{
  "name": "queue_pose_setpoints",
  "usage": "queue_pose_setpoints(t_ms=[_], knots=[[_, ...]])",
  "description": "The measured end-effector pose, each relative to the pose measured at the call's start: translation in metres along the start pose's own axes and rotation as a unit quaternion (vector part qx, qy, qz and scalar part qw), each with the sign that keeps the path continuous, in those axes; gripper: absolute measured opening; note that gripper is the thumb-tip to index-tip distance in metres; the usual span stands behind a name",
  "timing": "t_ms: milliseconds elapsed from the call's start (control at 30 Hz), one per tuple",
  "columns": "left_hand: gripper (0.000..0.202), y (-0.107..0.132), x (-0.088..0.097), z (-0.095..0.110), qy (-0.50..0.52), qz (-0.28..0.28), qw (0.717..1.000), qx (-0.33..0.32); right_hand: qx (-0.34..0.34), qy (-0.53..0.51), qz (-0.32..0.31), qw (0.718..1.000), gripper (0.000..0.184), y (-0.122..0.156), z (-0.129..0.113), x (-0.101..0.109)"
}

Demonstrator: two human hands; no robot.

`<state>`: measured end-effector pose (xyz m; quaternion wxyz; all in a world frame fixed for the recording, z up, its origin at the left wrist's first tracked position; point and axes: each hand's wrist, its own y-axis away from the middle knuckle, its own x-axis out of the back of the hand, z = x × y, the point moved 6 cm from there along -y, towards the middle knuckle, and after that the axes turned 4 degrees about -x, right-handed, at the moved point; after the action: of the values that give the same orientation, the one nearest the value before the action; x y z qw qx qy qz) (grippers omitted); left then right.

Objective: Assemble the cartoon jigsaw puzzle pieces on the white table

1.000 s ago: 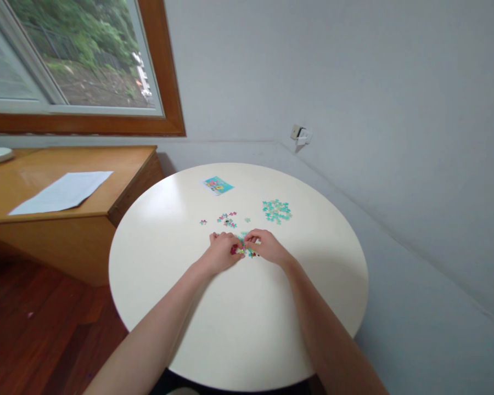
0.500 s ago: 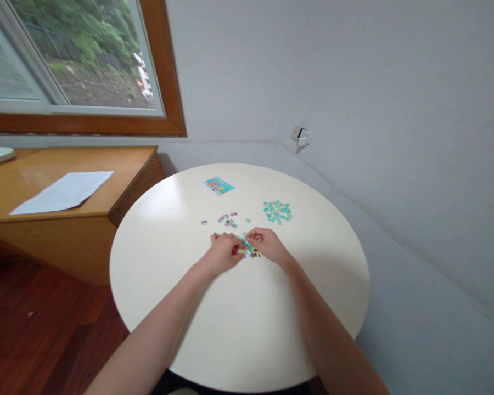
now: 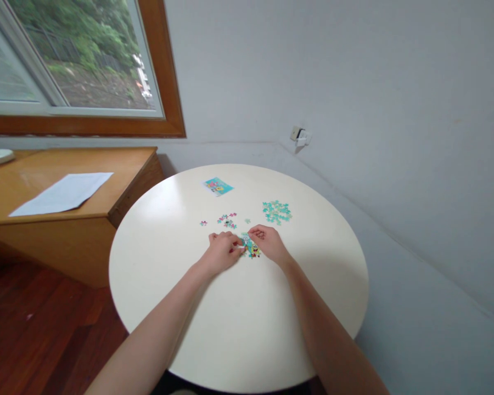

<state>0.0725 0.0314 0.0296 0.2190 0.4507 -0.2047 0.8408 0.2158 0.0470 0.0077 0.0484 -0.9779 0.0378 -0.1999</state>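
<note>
A partly joined jigsaw puzzle [image 3: 254, 250] lies between my hands, with a yellow cartoon figure and teal areas showing. My left hand [image 3: 223, 251] is at its left side, thumb and fingers closed on a small puzzle piece [image 3: 239, 247] with a whitish edge; the fingers cover most of it. At the upper edge of the puzzle, my right hand [image 3: 268, 241] is pinched on what looks like a pale puzzle piece [image 3: 245, 234], mostly hidden by the fingertips. Just beyond my hands lie several loose pink and teal pieces [image 3: 229, 220] and a single pale piece [image 3: 247, 221].
The round white table [image 3: 239, 329] carries a pile of teal pieces [image 3: 277, 212] at right and a small picture card [image 3: 218, 186] at the back. A wooden desk [image 3: 127, 192] with a paper sheet [image 3: 63, 192] adjoins at left. Wall outlet [image 3: 300, 135] behind.
My right hand has shifted slightly up and away from the puzzle, uncovering more of the yellow figure. The piece in my left hand has turned, its magenta face giving way to a whitish edge.
</note>
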Motion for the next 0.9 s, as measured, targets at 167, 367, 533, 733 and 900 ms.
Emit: queue_pose_setpoints(t_ms=[167,367,533,733,900], knots=[[0.025,0.0018,-0.0018,0.0004,-0.003,-0.015,1.0,-0.02,0.003,0.008,0.0,1.0,0.01,0.0002,-0.0005,-0.0004],[0.031,0.0011,-0.0066,-0.0029,-0.033,-0.022,0.999,-0.031,0.007,0.019,-0.009,1.0,0.01,0.0009,-0.0007,-0.0014],[0.028,0.0008,-0.0071,-0.0029,-0.034,-0.026,0.999,-0.023,0.001,0.027,-0.015,1.0,0.009,0.001,-0.0001,-0.002],[0.027,0.0018,-0.004,0.0008,-0.031,-0.036,0.999,-0.008,-0.002,0.024,-0.021,0.999,0.008,0.0014,0.0002,-0.0045],[0.025,0.0018,-0.0038,0.0011,-0.029,-0.034,0.999,-0.01,-0.008,0.021,-0.039,0.999,0.008,0.0027,0.001,-0.007]])
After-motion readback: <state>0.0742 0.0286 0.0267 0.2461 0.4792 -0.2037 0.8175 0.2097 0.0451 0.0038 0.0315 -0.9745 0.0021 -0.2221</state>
